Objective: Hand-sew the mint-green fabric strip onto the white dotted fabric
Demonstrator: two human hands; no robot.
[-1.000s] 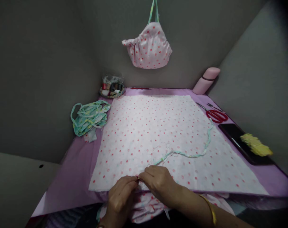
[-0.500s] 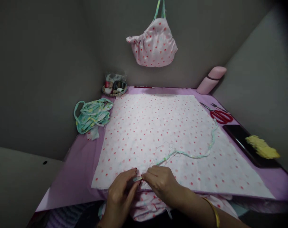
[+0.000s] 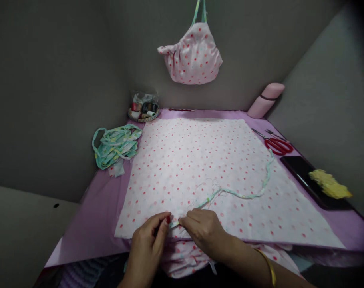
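Note:
A narrow mint-green fabric strap (image 3: 244, 196) with loose threads curves over a dotted white cloth (image 3: 182, 160) and runs under my right hand (image 3: 203, 232). That hand is closed, pinching the strap between thumb and forefinger. Just left of it, my left hand (image 3: 150, 242) has its thumb and forefinger pressed together at the strap's short end (image 3: 174, 225). Whether a needle is in the left fingertips is too small to tell. Gathered pink dotted fabric (image 3: 184, 258) hangs below the table edge under both hands.
A bundle of green straps (image 3: 117, 146) lies left, with a basket of thread spools (image 3: 144, 112) behind it. To the right are red-handled scissors (image 3: 278, 146), a black phone (image 3: 301, 172) bearing a yellow piece (image 3: 330, 185), and a pink bottle (image 3: 265, 101). A dotted pouch (image 3: 195, 56) hangs above.
My left thumb and forefinger have closed together and drawn slightly left from the strap end. My right hand keeps its pinch in nearly the same place. The whole view has shifted slightly.

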